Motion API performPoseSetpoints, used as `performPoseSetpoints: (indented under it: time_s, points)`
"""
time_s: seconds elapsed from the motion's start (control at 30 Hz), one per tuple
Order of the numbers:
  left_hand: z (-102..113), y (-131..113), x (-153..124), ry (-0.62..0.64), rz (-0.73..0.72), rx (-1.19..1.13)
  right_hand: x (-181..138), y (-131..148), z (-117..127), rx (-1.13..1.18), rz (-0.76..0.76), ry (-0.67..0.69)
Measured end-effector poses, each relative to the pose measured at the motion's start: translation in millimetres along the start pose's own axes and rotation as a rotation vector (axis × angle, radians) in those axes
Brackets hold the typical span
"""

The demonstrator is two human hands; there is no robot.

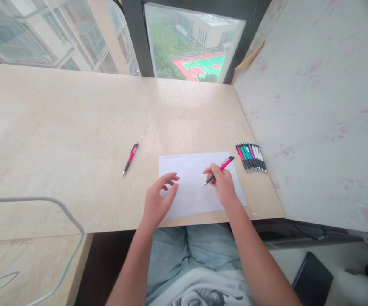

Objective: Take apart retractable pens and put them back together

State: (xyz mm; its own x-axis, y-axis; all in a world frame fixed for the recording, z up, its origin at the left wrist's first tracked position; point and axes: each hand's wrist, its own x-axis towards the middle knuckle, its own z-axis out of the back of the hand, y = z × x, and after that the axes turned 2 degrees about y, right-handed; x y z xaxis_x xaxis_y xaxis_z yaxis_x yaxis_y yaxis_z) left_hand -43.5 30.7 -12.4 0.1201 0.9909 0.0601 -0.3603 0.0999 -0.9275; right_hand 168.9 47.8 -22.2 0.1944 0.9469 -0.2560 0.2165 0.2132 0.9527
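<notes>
My right hand point(224, 185) is closed around a pink and black pen point(226, 163), its tip pointing down and left over the paper. Beneath both hands lies a white sheet of paper point(190, 199) with a faint line of small marks along its top edge. Over the sheet's left side is my left hand point(161, 195), fingers apart and curved, with nothing in it. A second pink and black pen point(130, 159) rests on the tabletop to the left of the paper. Whether the right-hand pen's tip touches the paper I cannot tell.
Several pens point(250, 157) in pink, green, purple and white lie in a row near the floral wall point(324, 106) on the right. A grey cable point(66, 208) loops over the left of the beige tabletop point(75, 127). Windows point(196, 46) stand behind it.
</notes>
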Motion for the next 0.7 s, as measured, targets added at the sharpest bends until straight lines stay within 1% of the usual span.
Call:
performPoseSetpoints:
  time_s: [0.1, 0.13, 0.2, 0.3, 0.43, 0.53, 0.7]
  points:
    - [-22.0, -15.4, -14.9, 0.159, 0.144, -0.274, -8.9, 2.6, -2.9, -0.048, -0.01, 0.098]
    - [-29.2, -19.3, -19.0, 0.197, 0.181, -0.353, -11.5, 3.6, -3.5, -0.078, -0.018, 0.128]
    - [-41.7, -25.4, -25.6, 0.233, 0.239, -0.482, -15.5, 4.7, -3.6, -0.155, -0.038, 0.18]
    - [-54.2, -31.2, -31.4, 0.222, 0.32, -0.615, -18.0, 4.1, -2.2, -0.267, -0.038, 0.204]
    - [-62.3, -33.6, -34.9, 0.198, 0.39, -0.7, -18.6, 1.3, -1.4, -0.362, 0.026, 0.162]
    - [-64.5, -33.4, -36.3, 0.188, 0.405, -0.714, -20.1, 0.0, -2.0, -0.396, 0.07, 0.133]
    - [-64.9, -33.9, -37.3, 0.2, 0.402, -0.739, -23.8, 1.3, -2.9, -0.4, 0.126, 0.13]
